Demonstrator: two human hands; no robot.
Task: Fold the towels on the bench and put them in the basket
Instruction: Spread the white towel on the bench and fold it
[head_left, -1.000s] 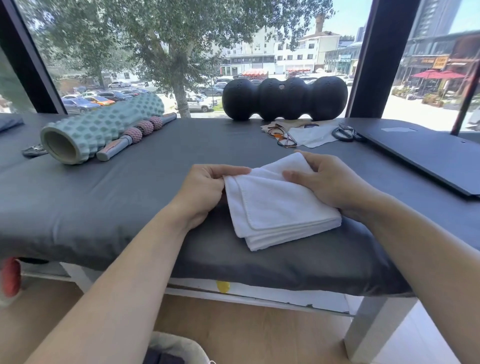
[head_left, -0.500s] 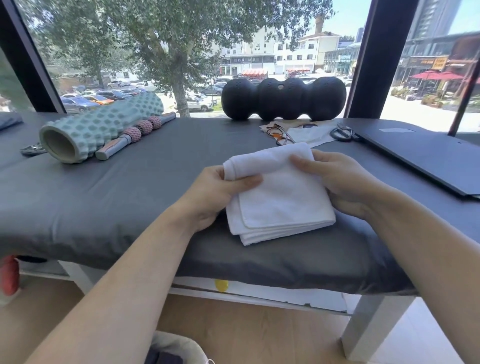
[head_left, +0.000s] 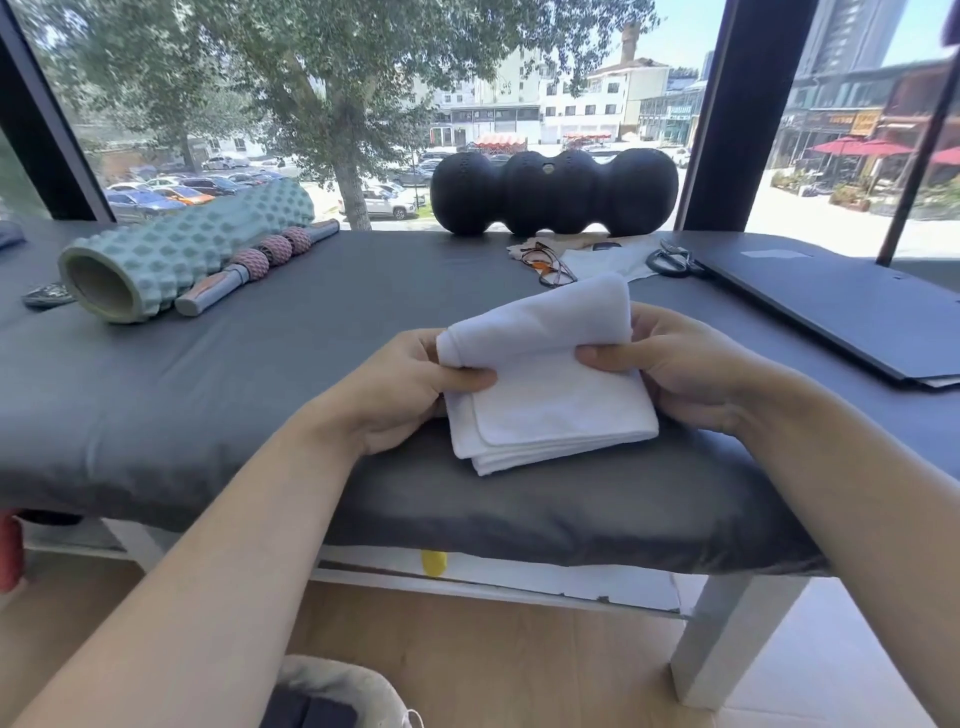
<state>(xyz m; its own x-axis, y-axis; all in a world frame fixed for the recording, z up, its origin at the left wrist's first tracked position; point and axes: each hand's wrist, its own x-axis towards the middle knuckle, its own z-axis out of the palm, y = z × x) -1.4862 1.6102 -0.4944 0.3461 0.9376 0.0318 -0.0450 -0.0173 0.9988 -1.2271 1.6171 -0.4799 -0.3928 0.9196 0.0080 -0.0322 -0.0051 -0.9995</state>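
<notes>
A white towel (head_left: 545, 395), folded into a small thick square, lies near the front edge of the grey padded bench (head_left: 182, 395). Its far part is raised and curled over toward me. My left hand (head_left: 405, 389) pinches the towel's left side, thumb on top. My right hand (head_left: 670, 369) grips the right side, thumb across the upper layer and fingers behind it. The rim of a light fabric basket (head_left: 332, 680) shows on the floor at the bottom of the view, below my left forearm.
On the bench stand a teal foam roller (head_left: 176, 260) and a pink massage stick (head_left: 260, 265) at the left, a black peanut roller (head_left: 556, 192) at the window, glasses (head_left: 550, 265), scissors (head_left: 675, 262) and a dark flat board (head_left: 831, 306) at the right.
The towel lay flat a second ago with both hands at its far edge. Both hands have since lifted that far edge and are curling it over toward me.
</notes>
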